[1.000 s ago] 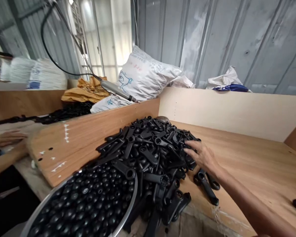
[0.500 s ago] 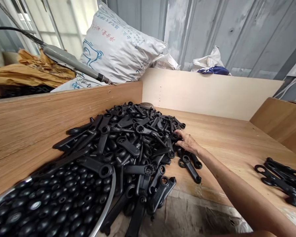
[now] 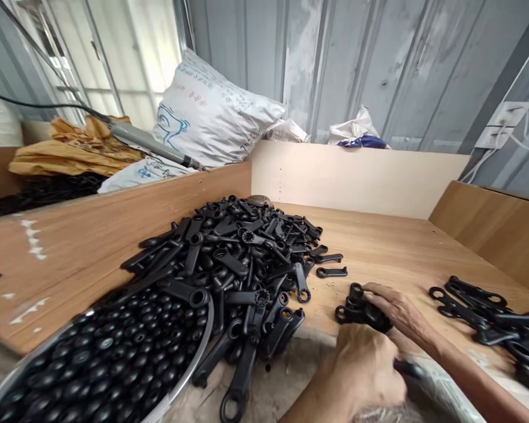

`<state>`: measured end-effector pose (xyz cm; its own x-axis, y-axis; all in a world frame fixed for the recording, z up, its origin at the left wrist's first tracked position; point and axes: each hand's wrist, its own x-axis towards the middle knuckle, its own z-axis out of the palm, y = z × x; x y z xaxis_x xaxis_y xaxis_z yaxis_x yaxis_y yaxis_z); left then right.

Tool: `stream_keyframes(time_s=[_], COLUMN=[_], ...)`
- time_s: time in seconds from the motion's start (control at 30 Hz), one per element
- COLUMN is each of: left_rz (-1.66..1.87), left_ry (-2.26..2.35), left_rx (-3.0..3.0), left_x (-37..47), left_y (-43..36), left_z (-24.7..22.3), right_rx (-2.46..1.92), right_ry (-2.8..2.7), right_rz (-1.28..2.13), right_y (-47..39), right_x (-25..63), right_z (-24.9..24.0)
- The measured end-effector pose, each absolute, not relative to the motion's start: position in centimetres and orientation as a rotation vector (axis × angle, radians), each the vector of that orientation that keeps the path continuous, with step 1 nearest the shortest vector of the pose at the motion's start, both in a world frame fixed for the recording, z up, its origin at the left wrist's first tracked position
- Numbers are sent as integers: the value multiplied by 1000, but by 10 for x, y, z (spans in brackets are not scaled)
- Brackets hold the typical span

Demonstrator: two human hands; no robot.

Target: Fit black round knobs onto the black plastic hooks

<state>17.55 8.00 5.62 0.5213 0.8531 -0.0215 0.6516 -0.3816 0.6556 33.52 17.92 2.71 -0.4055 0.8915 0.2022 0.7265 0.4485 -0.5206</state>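
Several black crank arms [image 3: 356, 302] with ringed ends lie bunched at the front of the wooden surface. My right hand [image 3: 399, 308] reaches in from the right, its fingers curled over this bunch. Just in front of it, my left hand [image 3: 365, 367] is closed in a fist. A dark bar-shaped piece [image 3: 409, 369] sticks out at the fist's right side; blur hides its exact kind. To the left rises a large pile of similar crank arms [image 3: 233, 258].
A metal-rimmed basin [image 3: 205, 338] full of round black knobs [image 3: 127, 352] stands front left. More crank arms [image 3: 480, 311] lie at the right. Wooden boards [image 3: 352, 179] wall the surface. A grey tool [image 3: 150, 141] hangs over the left board, before a white sack [image 3: 216, 111].
My right hand has drawn back from the pile's right edge toward me, with several crank arms now under it. My left hand has come into view. The camera has turned slightly.
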Motion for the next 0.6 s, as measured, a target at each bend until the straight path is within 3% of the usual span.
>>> stream_keyframes(time_s=[0.1, 0.33, 0.6], left_rz=[442, 668, 1014], left_ry=[1486, 1536, 1523], left_rx=[2198, 2194, 1980], left_x=[178, 155, 97], left_y=[77, 35, -82], left_z=[48, 42, 104], right_rx=[-1464, -1590, -1631], right_ry=[-2106, -1752, -1703], right_rz=[444, 498, 594], right_y=[154, 111, 102], right_x=[370, 409, 405], right_z=[22, -1, 3])
